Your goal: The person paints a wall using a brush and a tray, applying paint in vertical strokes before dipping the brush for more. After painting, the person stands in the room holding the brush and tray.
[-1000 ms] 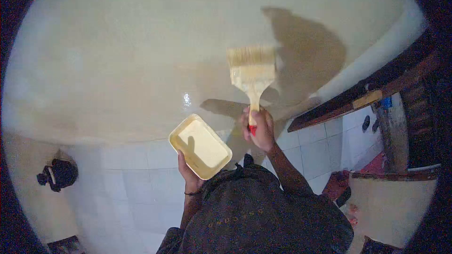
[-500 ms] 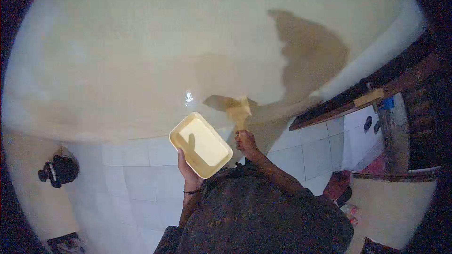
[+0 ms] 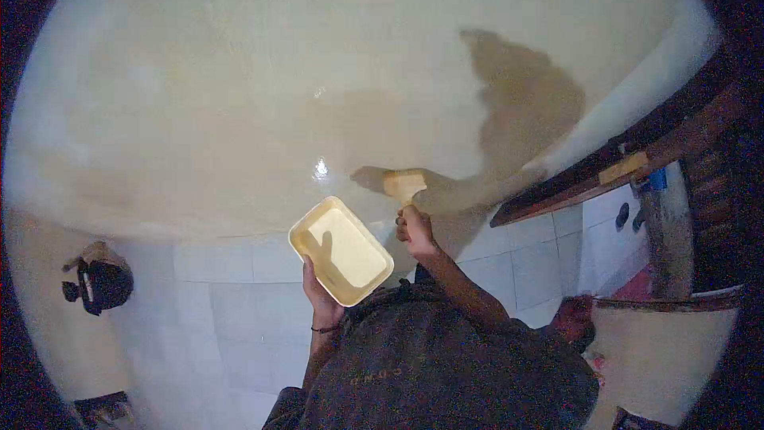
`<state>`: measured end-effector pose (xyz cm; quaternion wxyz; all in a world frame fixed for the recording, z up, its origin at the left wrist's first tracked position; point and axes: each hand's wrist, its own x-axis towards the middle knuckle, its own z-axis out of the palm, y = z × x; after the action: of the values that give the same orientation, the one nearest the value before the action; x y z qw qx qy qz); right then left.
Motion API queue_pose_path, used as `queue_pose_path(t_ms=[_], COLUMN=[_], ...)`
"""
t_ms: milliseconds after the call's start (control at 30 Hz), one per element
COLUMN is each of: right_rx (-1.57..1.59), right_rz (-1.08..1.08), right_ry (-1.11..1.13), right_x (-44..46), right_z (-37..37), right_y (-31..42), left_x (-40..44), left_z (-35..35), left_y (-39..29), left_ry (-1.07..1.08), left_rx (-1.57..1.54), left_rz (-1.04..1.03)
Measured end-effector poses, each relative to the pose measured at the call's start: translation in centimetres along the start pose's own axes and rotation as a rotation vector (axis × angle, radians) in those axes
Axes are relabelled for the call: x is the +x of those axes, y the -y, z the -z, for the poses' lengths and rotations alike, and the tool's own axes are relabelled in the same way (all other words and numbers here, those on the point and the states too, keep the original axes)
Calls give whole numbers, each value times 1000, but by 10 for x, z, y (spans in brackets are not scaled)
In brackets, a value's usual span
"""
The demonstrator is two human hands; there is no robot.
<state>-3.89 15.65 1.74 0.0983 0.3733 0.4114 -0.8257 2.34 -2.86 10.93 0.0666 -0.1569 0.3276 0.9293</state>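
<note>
My left hand (image 3: 320,293) holds a cream rectangular tub (image 3: 342,251), its thumb along the near left side. Pale liquid shows inside the tub, with a shadow across it. Right of the tub, my right hand (image 3: 415,231) is closed round the handle of a wide brush (image 3: 405,184). The brush head points away from me, against or very near the wall (image 3: 263,111); contact cannot be made out for certain. A wet, shiny spot shows on the wall just above the tub.
White floor tiles (image 3: 231,302) lie below the wall. A dark wooden ledge (image 3: 573,187) runs along the right, with a blue item (image 3: 657,178) beside it. At the left is a black object (image 3: 107,285). Dark footwear (image 3: 623,215) stands at the right.
Since the first frame, my right hand has brought the brush down and slightly left, towards the lower wall. Over the last half second it has shifted only slightly. The tub has barely moved.
</note>
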Motion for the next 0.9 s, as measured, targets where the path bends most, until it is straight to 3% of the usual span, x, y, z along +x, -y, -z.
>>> queue_pose_path(t_ms=[67,400,600,667,900], right_rx=[85,69,-184,-162,66], right_rz=[-1,182,555,806,739], right_ry=[156,317,260,360,464], right_x=[-26,-143,-167,-163,-138], right_z=[-12,-65,-97,-99,-83], right_y=[20,87,140,162,186], left_x=[2,6,9,8,11], left_z=[0,9,10,5,12], left_y=[1,5,8,6,9], left_ry=[1,64,63,90,111], left_rx=[-17,-125,-127,-129,2], left_rz=[17,110,103,101,80])
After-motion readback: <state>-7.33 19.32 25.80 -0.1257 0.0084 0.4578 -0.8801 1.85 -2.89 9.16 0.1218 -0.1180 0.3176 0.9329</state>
